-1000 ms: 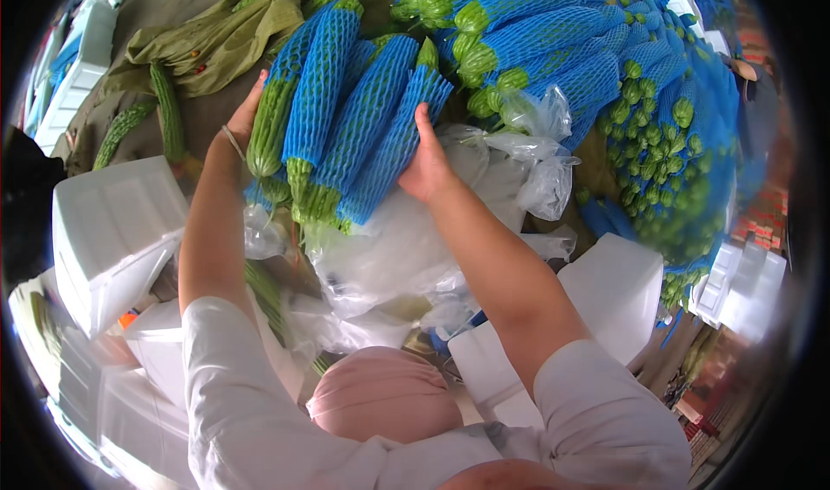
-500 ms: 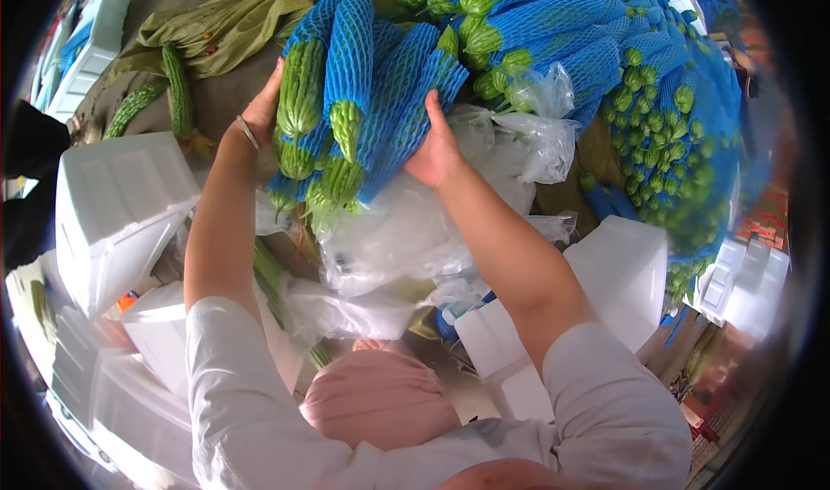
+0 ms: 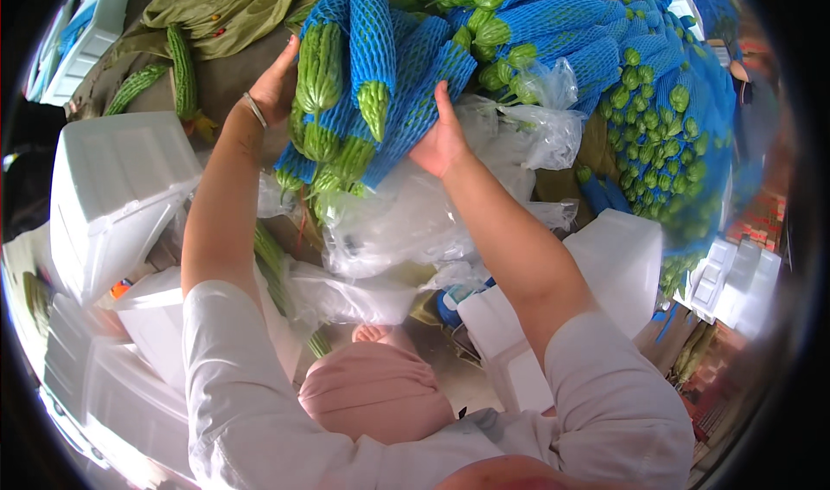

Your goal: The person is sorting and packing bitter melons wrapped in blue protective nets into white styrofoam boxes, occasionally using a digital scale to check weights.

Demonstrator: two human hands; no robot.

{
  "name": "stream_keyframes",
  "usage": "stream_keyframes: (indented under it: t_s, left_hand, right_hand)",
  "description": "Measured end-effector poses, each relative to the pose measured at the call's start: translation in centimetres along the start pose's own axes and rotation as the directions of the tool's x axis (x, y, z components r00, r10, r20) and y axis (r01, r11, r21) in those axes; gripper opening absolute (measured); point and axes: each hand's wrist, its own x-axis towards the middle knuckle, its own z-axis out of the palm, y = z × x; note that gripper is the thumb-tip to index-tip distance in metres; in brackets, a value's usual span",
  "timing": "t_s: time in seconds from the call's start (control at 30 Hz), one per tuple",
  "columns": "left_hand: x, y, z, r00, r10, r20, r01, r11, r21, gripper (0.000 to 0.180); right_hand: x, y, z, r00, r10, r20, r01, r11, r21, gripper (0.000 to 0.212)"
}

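A bundle of green bitter melons, several of them in blue foam net sleeves, lies between my hands at the top middle. My left hand, with a bracelet at its wrist, presses on the bundle's left side, its fingers partly hidden behind the melons. On the right side my right hand cups the bundle, thumb up and fingers tucked underneath out of sight. The stem ends point toward me. Below them spreads a crumpled clear plastic bag.
A large pile of sleeved bitter melons fills the upper right. Two bare melons lie at the left beside an olive cloth. White foam boxes stand at left, and another white box stands at right.
The bundle and both my hands have shifted slightly right and away from me. The hold on the melons looks the same. The whole view has also moved a little.
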Motion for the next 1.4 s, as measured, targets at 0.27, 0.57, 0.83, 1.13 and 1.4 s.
stream_keyframes:
  t_s: [0.27, 0.57, 0.83, 1.13, 1.4]
  left_hand:
    - [1.2, 1.1, -0.9, 0.999, -0.022, -0.037, 0.014, 0.982, -0.188, 0.067]
    - [5.2, -3.2, -9.6, 0.921, 0.319, 0.223, -0.188, 0.867, -0.461, 0.059]
    - [5.4, -3.8, -11.9, 0.916, 0.354, 0.188, -0.202, 0.813, -0.546, 0.053]
    - [-5.6, -7.9, -12.8, 0.843, 0.494, 0.212, -0.292, 0.752, -0.591, 0.057]
    - [-12.7, -6.5, -13.3, 0.811, 0.544, 0.215, -0.372, 0.763, -0.529, 0.057]
  right_hand:
    - [0.3, 0.0, -0.3, 1.000, -0.003, -0.024, 0.001, 0.998, -0.058, 0.082]
    - [3.5, 0.3, -1.5, 0.996, -0.022, -0.084, 0.020, 0.999, -0.026, 0.084]
    - [3.1, -0.1, -1.6, 0.995, -0.038, -0.088, 0.025, 0.989, -0.144, 0.081]
    - [0.7, 0.8, 1.5, 0.987, -0.052, 0.150, 0.079, 0.980, -0.182, 0.085]
    - [-3.6, -2.8, 9.8, 0.927, -0.063, 0.369, 0.185, 0.934, -0.306, 0.085]
